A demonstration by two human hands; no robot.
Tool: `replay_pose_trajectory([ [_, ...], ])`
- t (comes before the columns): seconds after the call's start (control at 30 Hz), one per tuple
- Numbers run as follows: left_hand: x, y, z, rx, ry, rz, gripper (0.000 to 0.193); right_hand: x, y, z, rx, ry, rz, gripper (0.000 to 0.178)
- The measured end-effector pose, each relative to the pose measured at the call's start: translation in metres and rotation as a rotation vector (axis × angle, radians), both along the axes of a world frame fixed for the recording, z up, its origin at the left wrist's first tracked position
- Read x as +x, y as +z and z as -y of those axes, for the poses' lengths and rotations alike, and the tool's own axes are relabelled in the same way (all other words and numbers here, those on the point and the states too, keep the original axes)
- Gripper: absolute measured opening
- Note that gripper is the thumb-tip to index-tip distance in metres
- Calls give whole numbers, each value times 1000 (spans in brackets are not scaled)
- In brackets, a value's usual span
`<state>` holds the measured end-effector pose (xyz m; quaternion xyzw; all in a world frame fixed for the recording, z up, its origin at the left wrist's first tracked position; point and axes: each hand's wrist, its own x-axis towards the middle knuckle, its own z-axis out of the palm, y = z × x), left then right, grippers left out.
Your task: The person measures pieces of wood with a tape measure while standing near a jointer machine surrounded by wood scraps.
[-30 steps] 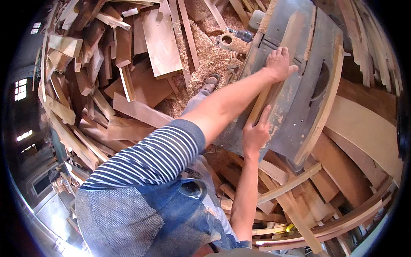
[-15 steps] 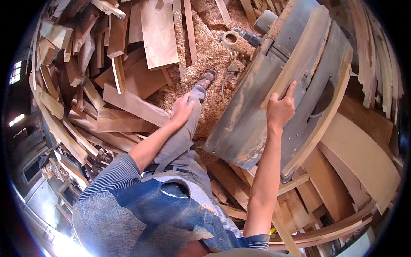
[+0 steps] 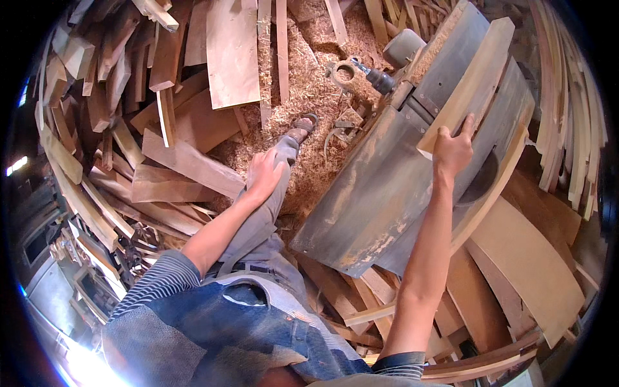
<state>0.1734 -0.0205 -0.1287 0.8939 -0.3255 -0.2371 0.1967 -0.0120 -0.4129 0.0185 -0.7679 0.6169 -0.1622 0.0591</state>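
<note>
My right hand (image 3: 451, 152) is at the near end of a long light wooden board (image 3: 474, 80) lying along the grey metal table of a jointer (image 3: 361, 193). Its thumb is against the board's end, and its index finger stretches along the board's right side. The other fingers are folded and partly hidden. My left hand (image 3: 263, 175) lies on my trouser leg (image 3: 255, 222) near the knee, palm down with the fingers loosely spread, holding nothing.
Wood shavings (image 3: 293, 71) cover the floor around my sandalled foot (image 3: 303, 126). Stacked offcuts (image 3: 174, 184) crowd the left side. Tall strips (image 3: 561, 97) stand at the far right, and curved panels (image 3: 525, 264) lean below the jointer. A wooden rail (image 3: 500, 184) edges the machine.
My right hand and the board have slid farther along the jointer table, away from me. The view has shifted slightly. My left hand stays on my leg.
</note>
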Motion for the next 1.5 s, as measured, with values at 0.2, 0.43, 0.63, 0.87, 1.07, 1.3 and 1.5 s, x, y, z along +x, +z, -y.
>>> replay_pose_trajectory([
  [0.2,5,6,10,-37,-1,5,37,12,0,52,51,-52,-4,80],
  [0.43,8,-2,4,2,-61,-20,39,28,4,108,52,-74,-77,82],
  [0.63,22,31,5,-88,-95,-249,39,-35,-23,99,127,47,314,82],
  [0.87,-44,102,51,-570,-10,-853,50,-65,112,-125,808,64,1573,58],
  [1.07,-118,197,106,-490,63,-1904,85,-107,100,-289,857,-119,1923,54],
  [1.3,-155,235,68,-418,16,-1730,52,-129,45,-390,896,-306,2045,51],
  [1.5,-171,184,60,-532,-47,-1349,56,-155,80,-419,692,-222,1220,67],
])
